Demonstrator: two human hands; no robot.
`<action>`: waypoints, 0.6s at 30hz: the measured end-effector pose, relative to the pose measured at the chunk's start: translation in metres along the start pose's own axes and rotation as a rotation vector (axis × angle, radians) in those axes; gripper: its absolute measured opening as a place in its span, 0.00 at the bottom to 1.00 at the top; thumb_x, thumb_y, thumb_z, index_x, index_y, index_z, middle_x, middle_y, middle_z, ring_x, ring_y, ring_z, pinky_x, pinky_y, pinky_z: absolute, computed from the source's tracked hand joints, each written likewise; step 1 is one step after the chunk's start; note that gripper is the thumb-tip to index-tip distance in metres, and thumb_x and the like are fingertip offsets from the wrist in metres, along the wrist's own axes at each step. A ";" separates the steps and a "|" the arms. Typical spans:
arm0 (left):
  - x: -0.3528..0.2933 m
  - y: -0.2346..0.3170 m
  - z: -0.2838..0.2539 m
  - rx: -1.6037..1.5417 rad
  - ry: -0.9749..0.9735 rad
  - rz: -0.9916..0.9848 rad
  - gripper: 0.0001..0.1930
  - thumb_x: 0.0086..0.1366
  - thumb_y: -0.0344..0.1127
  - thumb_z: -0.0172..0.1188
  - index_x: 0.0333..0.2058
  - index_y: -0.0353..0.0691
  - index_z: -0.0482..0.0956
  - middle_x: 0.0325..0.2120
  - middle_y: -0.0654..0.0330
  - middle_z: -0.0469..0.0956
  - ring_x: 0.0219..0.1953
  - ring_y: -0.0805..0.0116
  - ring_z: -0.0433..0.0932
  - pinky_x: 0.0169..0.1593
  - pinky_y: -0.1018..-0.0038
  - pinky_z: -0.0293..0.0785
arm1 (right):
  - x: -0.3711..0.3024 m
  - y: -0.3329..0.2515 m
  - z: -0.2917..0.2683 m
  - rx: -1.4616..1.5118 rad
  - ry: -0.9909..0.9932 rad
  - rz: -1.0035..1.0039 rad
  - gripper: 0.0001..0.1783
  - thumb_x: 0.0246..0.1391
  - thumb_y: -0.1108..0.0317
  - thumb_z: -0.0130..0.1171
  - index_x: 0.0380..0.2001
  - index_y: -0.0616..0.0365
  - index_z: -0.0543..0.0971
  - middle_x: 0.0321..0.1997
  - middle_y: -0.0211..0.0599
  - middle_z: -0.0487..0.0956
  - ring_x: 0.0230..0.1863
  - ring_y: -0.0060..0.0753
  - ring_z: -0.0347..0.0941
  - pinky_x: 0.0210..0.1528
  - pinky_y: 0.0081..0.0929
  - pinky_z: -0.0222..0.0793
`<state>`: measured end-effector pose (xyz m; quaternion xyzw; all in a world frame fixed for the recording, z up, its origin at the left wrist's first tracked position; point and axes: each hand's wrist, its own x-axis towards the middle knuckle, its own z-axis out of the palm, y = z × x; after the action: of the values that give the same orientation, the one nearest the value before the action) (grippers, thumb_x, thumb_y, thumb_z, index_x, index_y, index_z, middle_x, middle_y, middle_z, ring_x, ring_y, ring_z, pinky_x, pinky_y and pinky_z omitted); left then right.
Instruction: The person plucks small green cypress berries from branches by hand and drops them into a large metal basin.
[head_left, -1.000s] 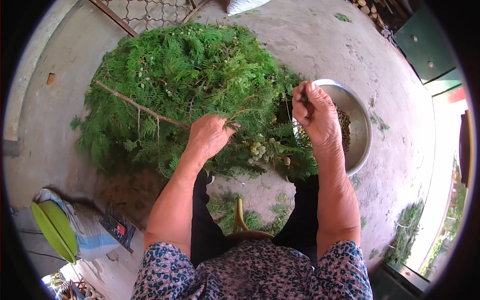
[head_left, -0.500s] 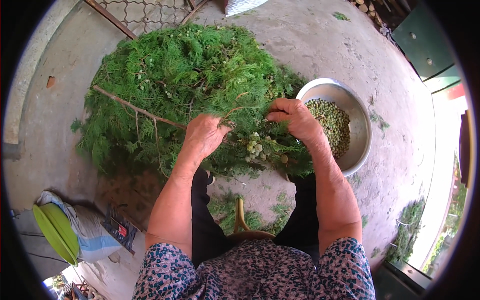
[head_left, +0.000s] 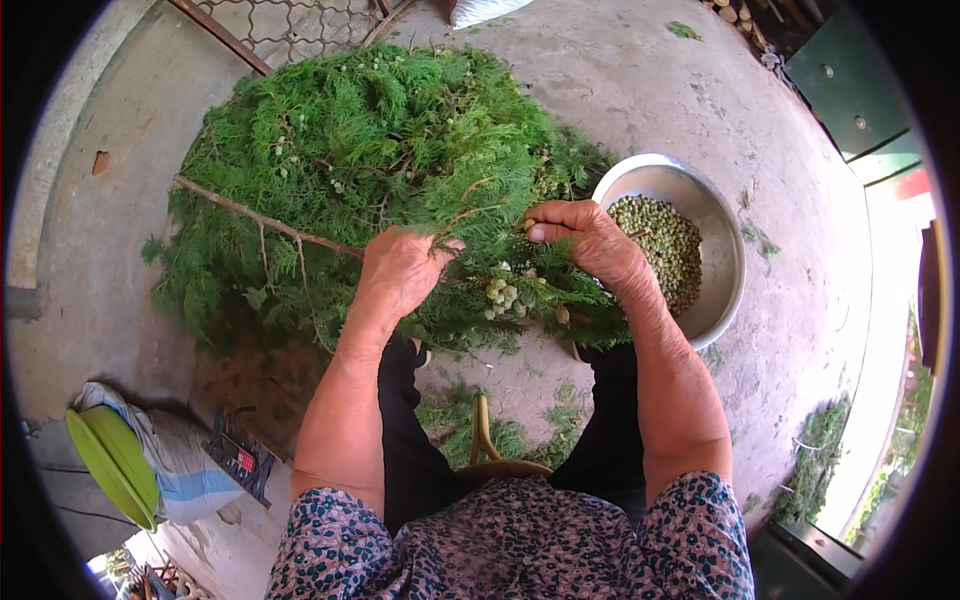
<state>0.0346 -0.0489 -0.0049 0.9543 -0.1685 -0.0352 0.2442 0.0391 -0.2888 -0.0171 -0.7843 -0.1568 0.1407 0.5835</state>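
The left hand [head_left: 400, 272] was closed on a thin green sprig [head_left: 455, 235] at the near edge of the big pile of green branches [head_left: 370, 170], w/ the sprig poking out past the thumb, up & to the right. The right hand [head_left: 585, 238] sat just beside it, a bit to the right, fingers pinched shut on a small green berry [head_left: 528, 226] at the tip of that same bit of green. Between & just below the 2 hands hung a bunch of pale berries [head_left: 503, 292], near both hands. One long bare stick [head_left: 265, 220] ran thru the pile from upper left down to the left hand, so its long way went slanted across the heap. The pile was wide & round & filled the middle of the view. Right behind the right hand stood a metal bowl [head_left: 720, 300], touching the pile's edge, w/ lots of green berries inside [head_left: 665, 245]. All of it lay on a bare grey concrete floor [head_left: 650, 80] outdoors in bright sun. Small green scraps [head_left: 500, 430] lay on the floor btw the person's knees. A lime green basin [head_left: 105, 460] leaned on a sack [head_left: 180, 465] at lower left. Wire mesh [head_left: 290, 25] was at the top & a green door [head_left: 850, 90] at the top right.
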 end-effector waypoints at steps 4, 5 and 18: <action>-0.001 -0.002 0.005 0.053 0.038 0.076 0.07 0.51 0.35 0.62 0.25 0.41 0.74 0.17 0.54 0.74 0.21 0.56 0.74 0.24 0.65 0.69 | -0.002 -0.012 0.008 0.009 0.077 0.020 0.13 0.49 0.65 0.58 0.34 0.63 0.76 0.27 0.37 0.76 0.31 0.28 0.69 0.39 0.27 0.65; -0.002 -0.001 0.007 0.037 0.050 0.068 0.06 0.51 0.35 0.61 0.25 0.41 0.75 0.16 0.54 0.73 0.19 0.58 0.73 0.24 0.68 0.69 | -0.001 -0.011 0.007 -0.017 -0.001 0.067 0.12 0.49 0.65 0.58 0.32 0.64 0.75 0.24 0.38 0.74 0.29 0.30 0.68 0.36 0.27 0.64; -0.009 -0.010 0.026 -1.113 0.153 0.041 0.10 0.53 0.25 0.56 0.36 0.35 0.77 0.23 0.60 0.77 0.24 0.72 0.76 0.27 0.79 0.72 | -0.003 0.000 0.024 0.208 0.837 0.371 0.10 0.54 0.65 0.54 0.32 0.63 0.75 0.25 0.28 0.73 0.27 0.18 0.65 0.31 0.16 0.61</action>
<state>0.0257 -0.0496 -0.0323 0.6779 -0.1249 -0.0446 0.7231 0.0268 -0.2688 -0.0240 -0.7256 0.2500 -0.0708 0.6371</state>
